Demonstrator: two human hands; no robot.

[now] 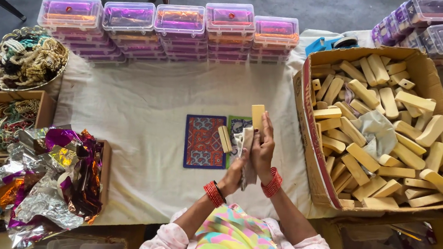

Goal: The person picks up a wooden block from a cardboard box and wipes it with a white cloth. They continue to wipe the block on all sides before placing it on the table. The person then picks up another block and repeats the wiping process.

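- The right hand (pixel 264 145) is clamped on a pale wooden block (pixel 257 116), its long axis pointing away from the person, above the bench (pixel 142 106).
- The left hand (pixel 237 166) grips a cloth (pixel 245 143) pressed against the block's lower end.
- A second block (pixel 225 139) lies just left of them.

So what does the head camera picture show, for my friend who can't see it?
A person's right hand holds a pale wooden block upright while the left hand rubs it with a cloth. A cardboard box of similar blocks sits to the right, on a white-covered table.
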